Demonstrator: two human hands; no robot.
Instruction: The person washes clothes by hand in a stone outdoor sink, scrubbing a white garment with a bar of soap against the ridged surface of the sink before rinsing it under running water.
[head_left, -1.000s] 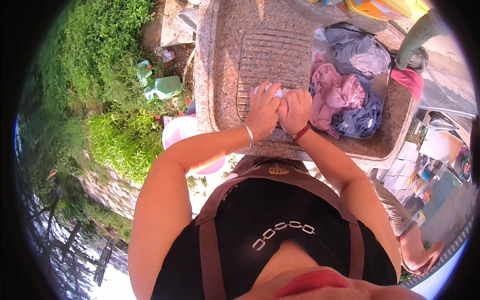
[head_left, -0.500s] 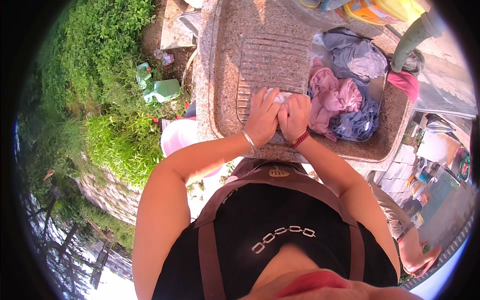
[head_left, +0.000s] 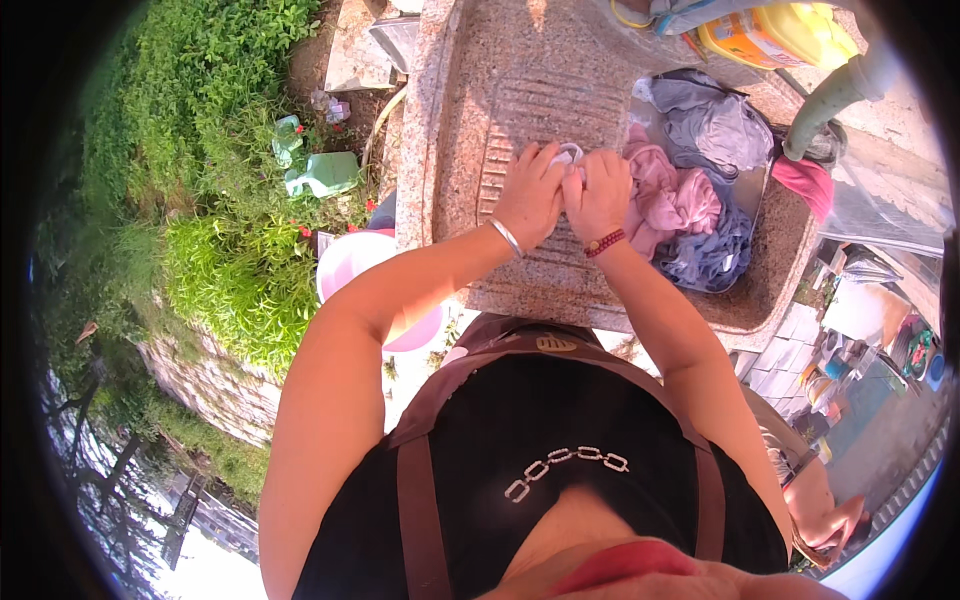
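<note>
Over the ribbed washboard (head_left: 560, 100) of a speckled stone sink, my left hand (head_left: 530, 198) and my right hand (head_left: 600, 200) press side by side. Both are closed, fingers curled round a small whitish cloth (head_left: 568, 155). Only a bit of this cloth shows between and beyond the fingers; my hands cover the rest. Just right of my right hand, pink clothes (head_left: 680, 200) lie heaped in the sink's basin, with blue-grey clothes (head_left: 708, 250) nearer me and grey clothes (head_left: 710, 125) farther off.
A yellow-and-orange container (head_left: 775, 38) stands at the far right beside a green pipe (head_left: 830, 105). Red-pink cloth (head_left: 805, 188) hangs over the basin's right rim. On the left are a pink basin (head_left: 350, 262), a green plastic jug (head_left: 330, 175) and plants. Another person's hand (head_left: 840, 525) shows at lower right.
Both hands have slid away from me up the washboard ribs, still closed on the whitish cloth. The view has shifted slightly. At lower right, the other person's arm has moved a little.
</note>
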